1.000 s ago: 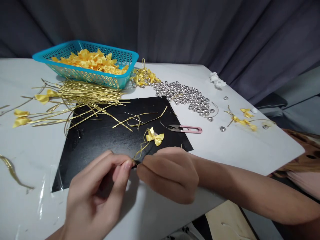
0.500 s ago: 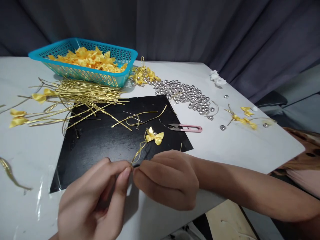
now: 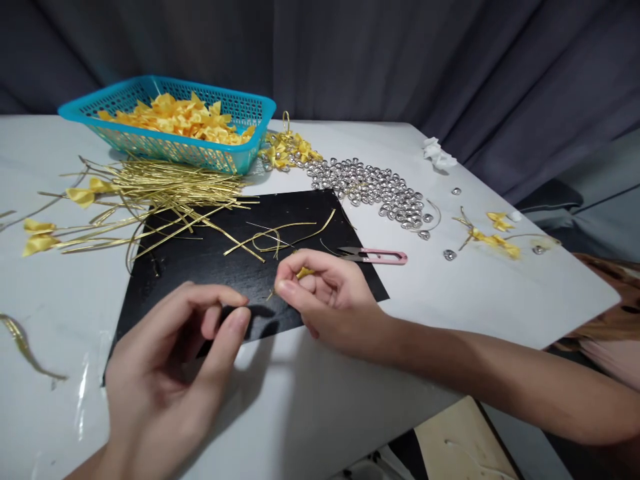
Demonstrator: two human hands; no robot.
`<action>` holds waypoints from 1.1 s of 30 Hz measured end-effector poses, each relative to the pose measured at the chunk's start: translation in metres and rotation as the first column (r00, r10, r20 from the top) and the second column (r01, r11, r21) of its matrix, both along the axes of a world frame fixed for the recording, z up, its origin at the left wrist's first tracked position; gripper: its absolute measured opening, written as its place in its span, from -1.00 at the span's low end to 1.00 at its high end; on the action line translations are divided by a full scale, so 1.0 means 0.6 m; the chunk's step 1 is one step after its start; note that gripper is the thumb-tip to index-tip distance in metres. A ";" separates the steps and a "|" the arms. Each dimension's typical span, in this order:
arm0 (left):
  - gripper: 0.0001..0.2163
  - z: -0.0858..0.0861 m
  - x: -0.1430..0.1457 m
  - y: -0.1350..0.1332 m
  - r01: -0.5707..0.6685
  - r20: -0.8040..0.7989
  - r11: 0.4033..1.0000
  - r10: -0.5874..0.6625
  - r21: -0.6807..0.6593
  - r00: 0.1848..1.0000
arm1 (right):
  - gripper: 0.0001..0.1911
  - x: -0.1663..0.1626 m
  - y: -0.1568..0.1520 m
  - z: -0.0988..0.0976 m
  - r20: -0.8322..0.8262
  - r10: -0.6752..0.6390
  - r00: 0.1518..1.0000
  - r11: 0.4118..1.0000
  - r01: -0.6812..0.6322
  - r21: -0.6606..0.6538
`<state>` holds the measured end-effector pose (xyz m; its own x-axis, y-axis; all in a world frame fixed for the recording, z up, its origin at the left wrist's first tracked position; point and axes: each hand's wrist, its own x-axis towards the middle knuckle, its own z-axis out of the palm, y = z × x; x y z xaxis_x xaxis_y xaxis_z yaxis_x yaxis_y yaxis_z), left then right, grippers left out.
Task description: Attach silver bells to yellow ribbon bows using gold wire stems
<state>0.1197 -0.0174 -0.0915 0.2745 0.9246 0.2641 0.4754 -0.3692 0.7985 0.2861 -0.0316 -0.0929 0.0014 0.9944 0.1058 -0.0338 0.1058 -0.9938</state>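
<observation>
My right hand (image 3: 330, 293) pinches a gold cord (image 3: 271, 293) between thumb and forefinger, over the black mat (image 3: 200, 280). A bit of its yellow ribbon bow (image 3: 304, 272) shows behind the fingers; the rest is hidden by the hand. To the left, my left hand (image 3: 185, 353) is loosely curled, its thumb and forefinger tips close together with nothing visible between them. Loose gold cords (image 3: 285, 233) and a needle (image 3: 267, 231) lie on the mat beyond the hands. Pink-handled thread snips (image 3: 375, 255) rest at the mat's right edge.
A blue basket (image 3: 170, 143) of yellow ribbon bows stands at the back left, with a pile of gold cords (image 3: 170, 183) before it. Silver heart-shaped beads (image 3: 370, 183) spread across the back. Further bows (image 3: 500, 240) lie at right, near white crumpled tissue (image 3: 438, 154).
My hands have moved apart. The cord has left my left fingers, and my right hand has turned and risen with the bow, which lay on the mat before.
</observation>
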 end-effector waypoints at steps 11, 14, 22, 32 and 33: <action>-0.86 -0.007 0.012 0.009 0.032 -0.111 0.999 -0.035 -0.028 0.993 | -0.82 0.001 0.004 -0.009 -0.231 0.077 0.970 0.946 -0.145 -0.291; -0.83 -0.010 0.012 0.013 0.037 -0.111 0.994 -0.048 -0.099 0.993 | -0.72 -0.001 0.001 -0.003 -0.105 0.052 0.993 0.949 -0.082 -0.304; -0.77 -0.008 0.014 0.018 0.024 -0.108 0.963 -0.055 -0.269 0.993 | -0.89 -0.008 0.000 -0.027 0.238 -0.147 0.960 0.989 0.147 0.020; -0.77 0.010 0.022 0.021 0.037 -0.009 0.915 -0.045 -0.403 0.999 | -0.95 -0.004 0.000 -0.034 0.534 -0.461 0.709 0.805 0.081 0.588; -0.76 0.010 0.021 0.021 0.043 -0.007 0.912 -0.050 -0.407 0.999 | -0.88 -0.003 0.000 -0.034 0.598 -0.491 0.634 0.783 0.021 0.622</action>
<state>0.1326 -0.0049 -0.0853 0.3213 0.9371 -0.1368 0.4803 -0.0367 0.8763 0.2846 -0.0315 -0.1133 -0.0601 0.7375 0.6726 0.7493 0.4785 -0.4577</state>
